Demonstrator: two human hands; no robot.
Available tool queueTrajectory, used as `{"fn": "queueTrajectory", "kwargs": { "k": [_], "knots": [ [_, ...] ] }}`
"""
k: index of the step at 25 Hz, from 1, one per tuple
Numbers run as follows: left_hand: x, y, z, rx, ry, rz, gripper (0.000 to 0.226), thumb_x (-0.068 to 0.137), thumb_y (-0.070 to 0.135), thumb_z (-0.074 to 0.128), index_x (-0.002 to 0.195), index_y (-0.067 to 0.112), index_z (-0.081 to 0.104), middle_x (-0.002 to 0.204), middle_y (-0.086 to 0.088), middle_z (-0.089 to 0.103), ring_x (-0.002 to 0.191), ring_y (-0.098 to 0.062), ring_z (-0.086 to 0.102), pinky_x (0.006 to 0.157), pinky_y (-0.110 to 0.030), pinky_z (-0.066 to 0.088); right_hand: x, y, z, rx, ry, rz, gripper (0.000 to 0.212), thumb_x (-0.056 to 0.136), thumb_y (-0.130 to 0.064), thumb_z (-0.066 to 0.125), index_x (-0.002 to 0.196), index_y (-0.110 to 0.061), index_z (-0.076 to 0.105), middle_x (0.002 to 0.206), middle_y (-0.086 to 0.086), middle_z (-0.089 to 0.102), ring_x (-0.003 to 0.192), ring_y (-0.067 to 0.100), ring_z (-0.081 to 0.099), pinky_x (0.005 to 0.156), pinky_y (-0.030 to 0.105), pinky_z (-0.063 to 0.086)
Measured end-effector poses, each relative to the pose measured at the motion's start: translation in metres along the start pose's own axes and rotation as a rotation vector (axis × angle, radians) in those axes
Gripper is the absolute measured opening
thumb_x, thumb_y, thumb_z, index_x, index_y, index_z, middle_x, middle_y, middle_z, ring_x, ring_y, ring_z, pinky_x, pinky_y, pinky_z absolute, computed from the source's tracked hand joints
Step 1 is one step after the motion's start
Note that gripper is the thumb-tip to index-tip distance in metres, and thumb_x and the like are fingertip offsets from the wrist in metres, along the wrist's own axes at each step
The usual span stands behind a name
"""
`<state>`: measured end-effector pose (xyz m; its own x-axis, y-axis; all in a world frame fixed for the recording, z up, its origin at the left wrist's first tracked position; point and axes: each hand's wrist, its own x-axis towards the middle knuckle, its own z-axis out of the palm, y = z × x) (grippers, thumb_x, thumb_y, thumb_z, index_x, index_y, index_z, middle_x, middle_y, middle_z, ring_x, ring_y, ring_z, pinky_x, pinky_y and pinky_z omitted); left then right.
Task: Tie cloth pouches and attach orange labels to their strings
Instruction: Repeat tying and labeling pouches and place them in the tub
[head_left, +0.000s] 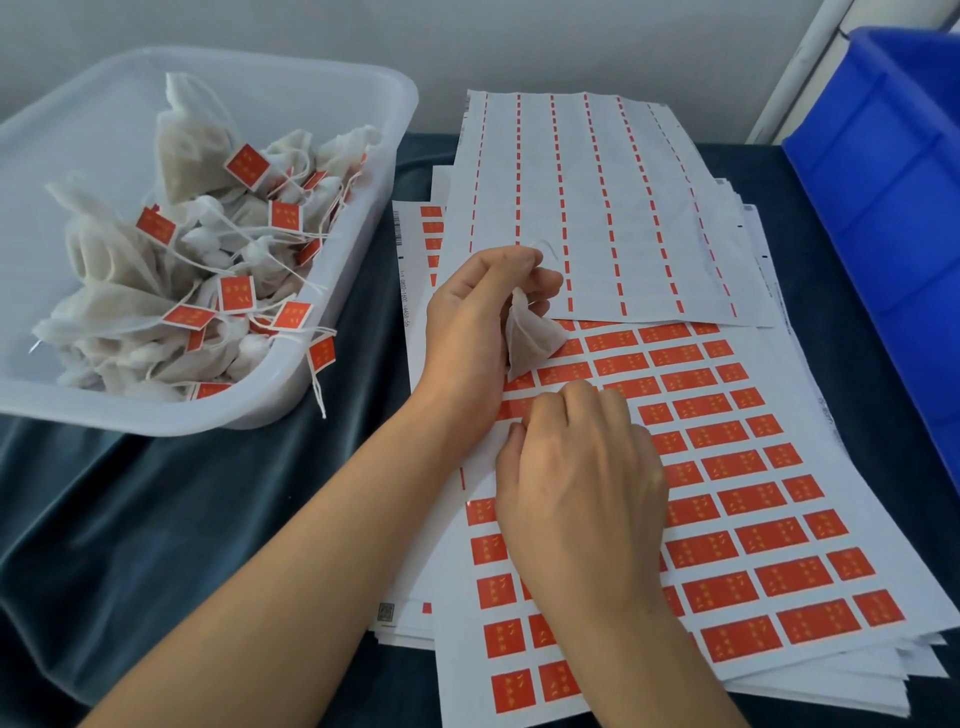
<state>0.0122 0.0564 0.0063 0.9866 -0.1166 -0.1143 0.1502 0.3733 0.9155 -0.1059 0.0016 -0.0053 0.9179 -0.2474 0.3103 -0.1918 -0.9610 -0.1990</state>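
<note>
A small white cloth pouch (532, 340) hangs over a sheet of orange rectangular labels (737, 467), its gathered neck pointing up and its long axis running down toward the lower left. The left hand (478, 317) pinches the neck between curled fingers, a thin white string (548, 248) looping above them. Just below, the right hand (576, 483) rests on the label sheet, fingertips pressed together at one label. Left of them, a translucent plastic tub (363, 218) holds tagged pouches. A blue plastic crate (883, 171) stands far right.

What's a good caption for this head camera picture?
Left hand holds a cloth pouch; right hand picks at the orange label sheet.
</note>
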Motion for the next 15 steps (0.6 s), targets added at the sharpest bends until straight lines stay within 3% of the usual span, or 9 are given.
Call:
{"fn": "queueTrajectory", "kwargs": {
  "k": [3,7,9,11,15],
  "knots": [
    [0.0,0.0,-0.001,0.001,0.006,-0.005,0.02,0.101,0.025,0.065,0.087,0.021,0.079,0.09,-0.006,0.076,0.088,-0.017,0.072,0.089,-0.031,0.059,0.004,0.002,0.0,-0.018,-0.056,0.029,0.034,0.078,-0.033,0.081,0.1,-0.01,0.073,0.093,0.011,0.071,0.079,0.026,0.066,0.07,0.038,0.057],
    [0.0,0.001,-0.001,-0.007,-0.002,0.0,0.021,0.1,0.025,0.066,0.084,0.024,0.08,0.09,-0.006,0.076,0.091,-0.019,0.071,0.091,-0.032,0.058,0.013,0.016,-0.002,0.139,-0.136,0.014,0.024,0.095,-0.04,0.061,0.112,-0.023,0.063,0.109,0.0,0.065,0.096,0.016,0.059,0.084,0.03,0.051],
    [0.0,0.001,-0.001,0.0,-0.006,0.006,0.02,0.099,0.026,0.066,0.084,0.024,0.08,0.09,-0.005,0.076,0.091,-0.019,0.072,0.091,-0.031,0.058,0.016,0.026,-0.001,0.262,-0.15,0.005,0.017,0.097,-0.047,0.057,0.105,-0.032,0.055,0.106,-0.01,0.058,0.094,0.009,0.051,0.082,0.022,0.043],
    [0.0,0.001,-0.002,0.004,-0.007,0.007,0.019,0.099,0.026,0.066,0.086,0.023,0.079,0.091,-0.006,0.076,0.091,-0.019,0.072,0.091,-0.031,0.057,0.017,0.031,-0.001,0.312,-0.208,-0.001,0.023,0.093,-0.057,0.058,0.1,-0.038,0.049,0.104,-0.017,0.051,0.095,0.007,0.047,0.082,0.019,0.037],
    [0.0,0.0,-0.003,0.006,-0.004,0.006,0.019,0.101,0.025,0.065,0.089,0.022,0.079,0.092,-0.006,0.076,0.092,-0.019,0.072,0.09,-0.031,0.058,0.018,0.035,0.001,0.305,-0.244,-0.007,0.033,0.085,-0.064,0.066,0.095,-0.038,0.048,0.099,-0.022,0.046,0.092,0.006,0.047,0.077,0.014,0.032]
  ]
}}
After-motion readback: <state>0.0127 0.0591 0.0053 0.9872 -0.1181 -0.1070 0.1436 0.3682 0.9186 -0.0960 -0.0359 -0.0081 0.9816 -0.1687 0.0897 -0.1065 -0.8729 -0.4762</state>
